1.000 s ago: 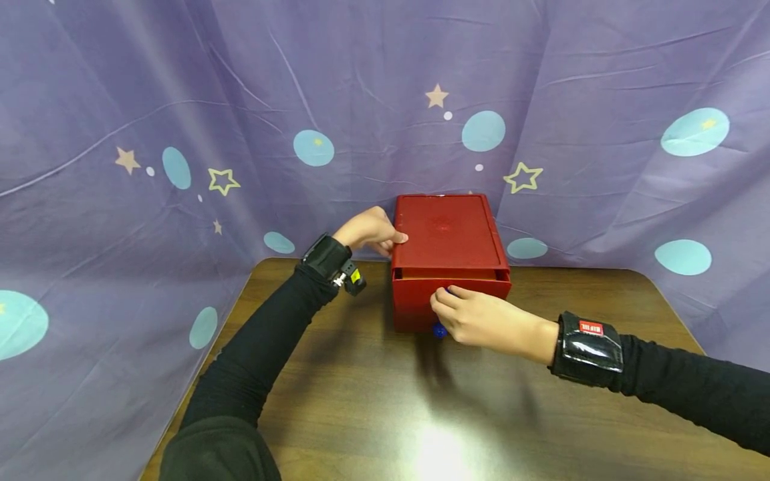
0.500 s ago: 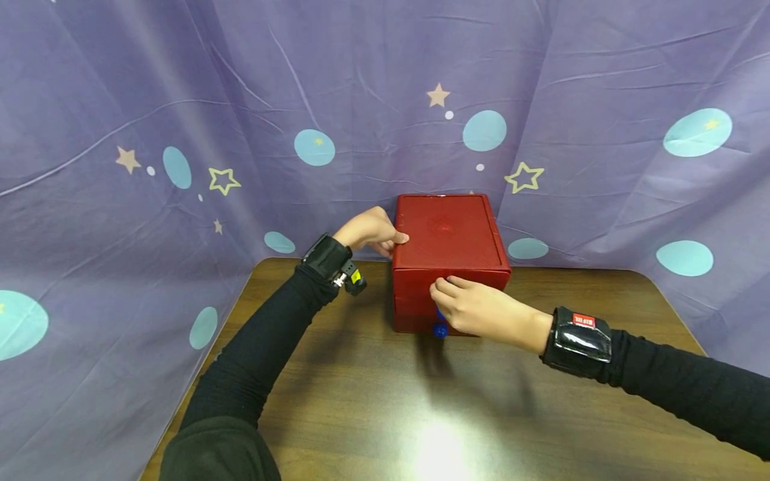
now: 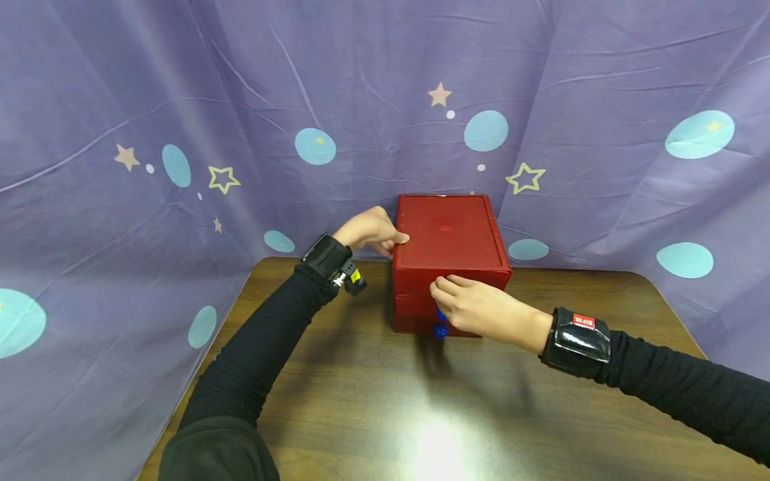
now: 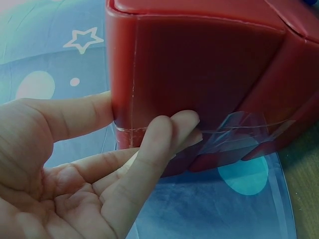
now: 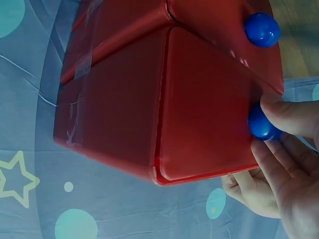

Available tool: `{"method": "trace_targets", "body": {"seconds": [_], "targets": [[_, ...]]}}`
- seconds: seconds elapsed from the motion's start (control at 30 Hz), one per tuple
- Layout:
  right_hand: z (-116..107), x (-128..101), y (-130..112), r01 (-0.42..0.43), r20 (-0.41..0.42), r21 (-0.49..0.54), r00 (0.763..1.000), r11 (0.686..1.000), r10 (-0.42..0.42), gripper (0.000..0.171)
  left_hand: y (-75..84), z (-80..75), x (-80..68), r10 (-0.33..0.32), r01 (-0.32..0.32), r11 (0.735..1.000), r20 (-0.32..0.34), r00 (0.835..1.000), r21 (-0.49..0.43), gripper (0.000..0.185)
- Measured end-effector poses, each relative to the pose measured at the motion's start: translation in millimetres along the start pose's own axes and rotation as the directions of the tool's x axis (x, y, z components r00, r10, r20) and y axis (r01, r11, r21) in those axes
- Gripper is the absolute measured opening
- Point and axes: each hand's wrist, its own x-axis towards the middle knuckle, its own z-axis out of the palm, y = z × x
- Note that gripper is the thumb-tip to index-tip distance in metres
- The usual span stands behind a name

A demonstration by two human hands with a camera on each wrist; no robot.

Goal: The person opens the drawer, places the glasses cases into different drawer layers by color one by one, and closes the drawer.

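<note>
A red box with two stacked drawers (image 3: 444, 230) stands at the back of the table. My right hand (image 3: 475, 307) is at its front, thumb and fingers pinching the round blue knob (image 5: 262, 122) of the upper drawer. That drawer's front (image 5: 209, 109) sits flush against the box. Below it is a second blue knob (image 3: 440, 331), on the lower drawer. My left hand (image 3: 374, 230) rests against the box's left side, thumb at the top edge and nearly straight fingers (image 4: 157, 142) touching the side wall.
Clear tape (image 4: 234, 134) crosses the side of the box. A purple curtain (image 3: 373, 80) with stars and dots hangs right behind it. The brown wooden table (image 3: 361, 401) extends in front, with a bright glare spot.
The upper drawer, pulled slightly out a second ago, has slid back into the box, pushed by my right hand. My left hand has stayed in place.
</note>
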Motion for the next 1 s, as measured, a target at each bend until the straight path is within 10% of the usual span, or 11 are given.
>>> {"method": "trace_targets", "body": {"seconds": [0.8, 1.0], "targets": [[3, 2, -2, -0.086, 0.028, 0.093, 0.996, 0.992, 0.084, 0.017, -5.4, 2.0, 3.7, 0.019, -0.021, 0.999, -0.062, 0.998, -0.031, 0.021], [1, 0, 2, -0.235, 0.043, 0.378, 0.971, 0.896, 0.236, 0.038, -15.6, 17.2, -1.5, 0.207, -0.136, 0.951, -0.243, 0.948, 0.278, 0.039]]}}
